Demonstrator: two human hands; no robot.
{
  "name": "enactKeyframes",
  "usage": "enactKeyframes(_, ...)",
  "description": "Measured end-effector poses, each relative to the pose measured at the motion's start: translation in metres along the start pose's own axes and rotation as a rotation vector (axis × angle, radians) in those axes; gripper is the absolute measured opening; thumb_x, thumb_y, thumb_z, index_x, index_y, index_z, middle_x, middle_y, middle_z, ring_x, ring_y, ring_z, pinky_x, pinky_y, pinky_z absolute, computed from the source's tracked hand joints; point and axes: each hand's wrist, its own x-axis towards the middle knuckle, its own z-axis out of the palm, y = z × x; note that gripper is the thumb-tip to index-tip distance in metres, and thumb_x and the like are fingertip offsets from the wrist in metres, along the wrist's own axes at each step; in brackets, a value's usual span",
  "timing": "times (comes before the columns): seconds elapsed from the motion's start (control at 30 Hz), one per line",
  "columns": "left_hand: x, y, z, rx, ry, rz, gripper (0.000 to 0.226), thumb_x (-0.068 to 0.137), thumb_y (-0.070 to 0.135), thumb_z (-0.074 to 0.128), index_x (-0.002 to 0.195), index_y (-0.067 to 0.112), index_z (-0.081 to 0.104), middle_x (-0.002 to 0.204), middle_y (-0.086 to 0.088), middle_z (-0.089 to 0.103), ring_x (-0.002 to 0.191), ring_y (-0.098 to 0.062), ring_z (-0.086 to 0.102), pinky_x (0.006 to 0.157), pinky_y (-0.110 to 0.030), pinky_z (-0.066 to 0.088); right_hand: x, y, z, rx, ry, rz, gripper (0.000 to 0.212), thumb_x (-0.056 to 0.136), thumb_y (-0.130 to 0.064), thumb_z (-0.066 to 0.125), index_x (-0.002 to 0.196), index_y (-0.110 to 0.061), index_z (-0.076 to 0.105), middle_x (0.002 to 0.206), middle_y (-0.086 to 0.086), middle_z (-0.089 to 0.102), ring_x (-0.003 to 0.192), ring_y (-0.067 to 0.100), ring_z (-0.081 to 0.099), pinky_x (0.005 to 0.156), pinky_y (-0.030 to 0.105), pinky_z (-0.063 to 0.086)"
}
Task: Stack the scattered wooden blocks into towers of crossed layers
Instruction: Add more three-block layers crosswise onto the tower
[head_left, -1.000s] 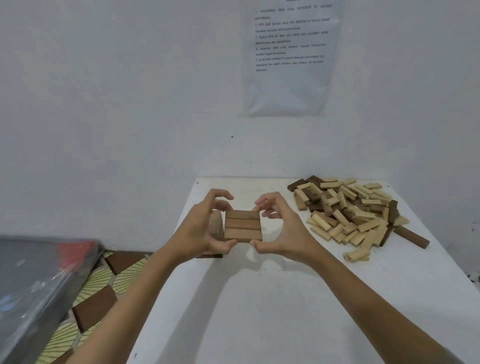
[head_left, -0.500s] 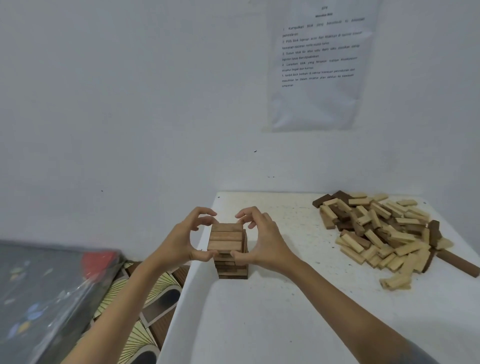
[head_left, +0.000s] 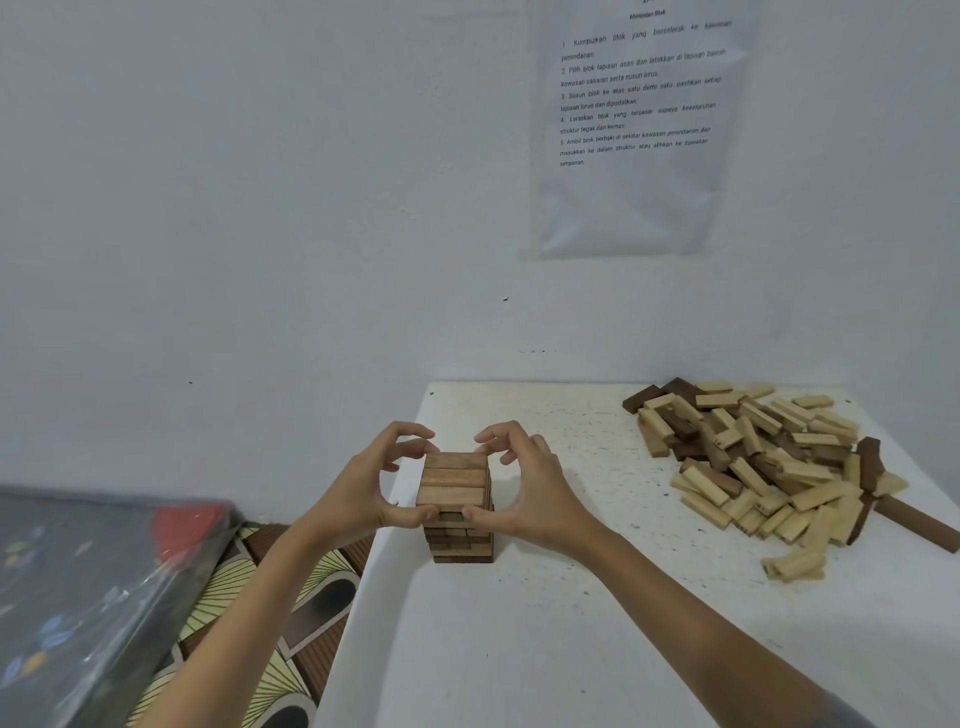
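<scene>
While the white table (head_left: 571, 649) fills the right half of the view, its left edge drops away to a patterned mat (head_left: 291, 582) on the floor. A pile of loose blocks (head_left: 769, 467), pale and dark mixed, sprawls across the table's far right, well apart from the work. The tower (head_left: 460, 535) stands near the left edge, several crossed layers high and upright.

The left hand (head_left: 363, 488) and right hand (head_left: 535, 493) cup its crown from either side, each curled round the top layer (head_left: 454, 478). Both thumbs press its near face, and the bent fingers arch over towards its far edge; whether those fingertips touch the wood is hard to tell. This looks like squaring up the layer.

The three blocks of that layer lie with their long axes running left to right, so the next layer should probably run away from the person. The pile lies to the right of the tower, so the right hand is the nearer for fetching more.
</scene>
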Motion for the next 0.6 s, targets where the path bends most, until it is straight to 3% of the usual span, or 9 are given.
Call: enactKeyframes(0.6,-0.0019,-0.0041,0.0013,-0.049,-0.054,-0.034,0.075,0.063,0.047,0.079,0.128,0.035,0.042,0.123,0.023,0.056,0.121,-0.005,0.051,0.093,-0.017,0.040,-0.0024,0.0003,0.0034,0.006,-0.036,0.023,0.065,0.070,-0.031,0.079,0.122,-0.037,0.041,0.119,-0.019,0.049,0.107,0.006,0.040,0.099,0.036,0.038)
